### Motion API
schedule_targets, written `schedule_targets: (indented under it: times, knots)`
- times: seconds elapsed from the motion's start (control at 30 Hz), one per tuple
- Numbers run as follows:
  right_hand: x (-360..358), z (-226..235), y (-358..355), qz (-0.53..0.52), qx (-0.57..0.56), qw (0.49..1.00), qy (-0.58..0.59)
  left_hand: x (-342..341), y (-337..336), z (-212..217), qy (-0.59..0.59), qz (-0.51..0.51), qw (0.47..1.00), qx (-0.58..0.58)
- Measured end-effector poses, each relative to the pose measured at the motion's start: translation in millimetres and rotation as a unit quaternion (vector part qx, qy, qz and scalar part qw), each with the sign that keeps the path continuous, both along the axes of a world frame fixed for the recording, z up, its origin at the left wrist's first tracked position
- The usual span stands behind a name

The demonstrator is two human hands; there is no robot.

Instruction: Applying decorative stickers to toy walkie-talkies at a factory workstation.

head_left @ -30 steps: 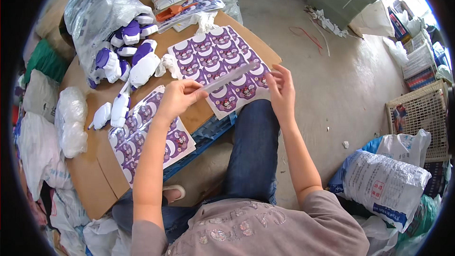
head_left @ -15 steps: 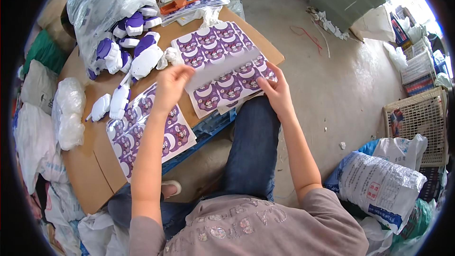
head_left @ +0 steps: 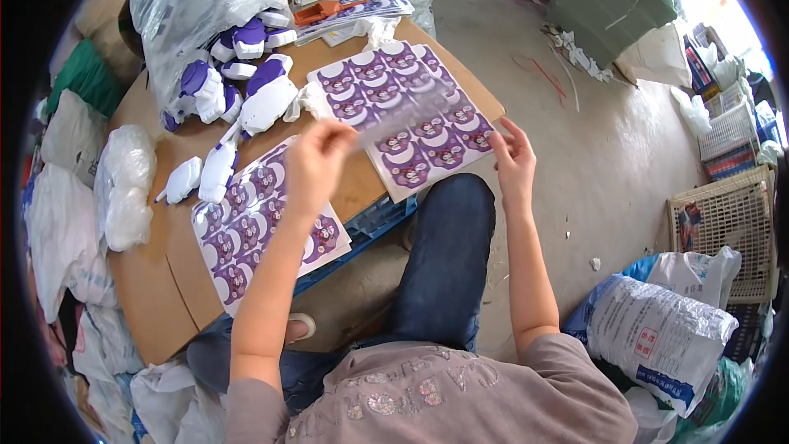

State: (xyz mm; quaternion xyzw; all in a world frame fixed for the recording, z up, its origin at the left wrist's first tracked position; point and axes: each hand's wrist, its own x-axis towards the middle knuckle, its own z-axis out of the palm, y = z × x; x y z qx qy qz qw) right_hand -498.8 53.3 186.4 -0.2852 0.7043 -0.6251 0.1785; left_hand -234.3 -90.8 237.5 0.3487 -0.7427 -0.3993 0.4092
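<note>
Clear film strip (head_left: 411, 115), mid-frame above the purple sticker sheet (head_left: 411, 119) on the cardboard table (head_left: 148, 296), is pinched at both ends: left hand (head_left: 316, 160) fingers closed on one end, right hand (head_left: 514, 156) on the other. Film should be kept taut & level, peeled slowly w/o creasing, sheet kept flat.

Mauve short-sleeved top (head_left: 427, 395) with sequins; dark blue jeans (head_left: 444, 271); pale sandal (head_left: 300, 327).

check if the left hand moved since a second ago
Yes. The left hand has lifted and pulled back toward the person, away from the purple sticker sheet on the cardboard.
</note>
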Motion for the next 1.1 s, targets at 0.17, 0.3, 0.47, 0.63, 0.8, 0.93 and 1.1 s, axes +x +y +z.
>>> schedule_targets:
  times: [0.17, 0.3, 0.47, 0.63, 0.8, 0.93, 1.1]
  knots:
    - [-17, -2, 2, -0.042, 0.075, 0.99, 0.115, -14, 25, -13, -0.023, -0.036, 0.996, 0.08]
    - [-13, 5, 13, -0.051, 0.031, 0.984, 0.169, 7, -14, 9, 0.112, 0.19, 0.975, 0.012]
    - [-2, 11, 4, -0.022, 0.024, 0.979, 0.199, 20, -20, 28, 0.145, 0.189, 0.953, -0.185]
    - [5, 18, -9, -0.013, 0.05, 0.978, 0.201, 9, 37, -3, -0.068, 0.016, 0.98, -0.185]
    - [-8, 30, -4, -0.001, 0.052, 0.976, 0.211, 5, 56, -22, -0.09, -0.114, 0.976, -0.162]
    - [-27, 31, -10, 0.019, 0.088, 0.969, 0.229, 10, 56, -19, -0.141, -0.162, 0.972, -0.097]
    - [-31, 27, -22, 0.092, 0.164, 0.966, 0.179, 6, 45, -20, -0.003, -0.035, 0.999, -0.006]
